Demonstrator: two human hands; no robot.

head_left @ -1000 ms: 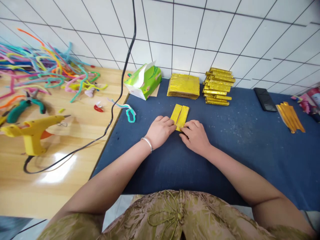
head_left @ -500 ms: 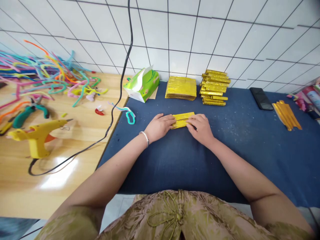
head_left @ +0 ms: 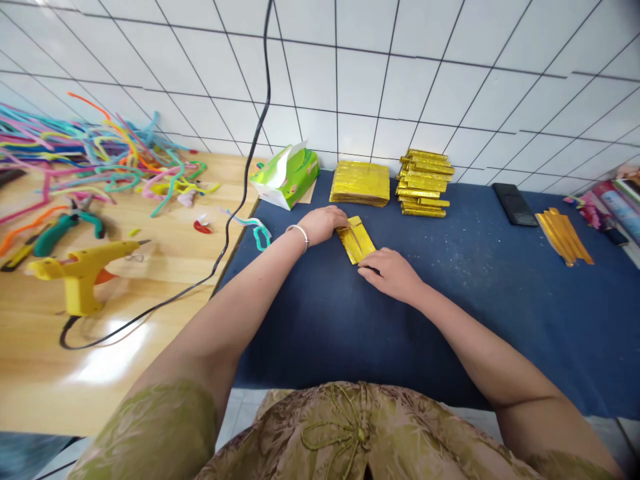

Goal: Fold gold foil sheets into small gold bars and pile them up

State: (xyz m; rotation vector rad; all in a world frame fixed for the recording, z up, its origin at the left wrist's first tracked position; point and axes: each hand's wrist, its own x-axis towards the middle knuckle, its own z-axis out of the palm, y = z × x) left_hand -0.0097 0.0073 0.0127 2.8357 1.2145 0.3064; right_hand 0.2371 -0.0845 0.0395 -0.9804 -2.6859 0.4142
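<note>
A folded piece of gold foil paper [head_left: 356, 241] lies turned at a slant on the dark blue cloth, a lengthwise seam showing along its middle. My left hand [head_left: 324, 224], with a silver bangle at the wrist, pinches its far left corner. Closed fingers of my right hand [head_left: 389, 272] hold its near right corner. Behind my hands sits a flat stack of gold foil paper [head_left: 360, 181]. Just right of that stack rises a pile of narrow rolled gold foil strips [head_left: 425, 181].
A green tissue box [head_left: 293, 175] stands at the back. Leftward, a wooden table [head_left: 165, 393] bears a yellow glue gun [head_left: 83, 273], teal pliers [head_left: 67, 230] and tangled pipe cleaners [head_left: 120, 153]. A black cable [head_left: 243, 183] hangs across. Rightward lie a phone [head_left: 514, 203] and gold strips [head_left: 565, 235].
The gold foil paper has turned clockwise from nearly level to a steep slant. My left hand has moved up and away; my right hand has come nearer and slightly left.
</note>
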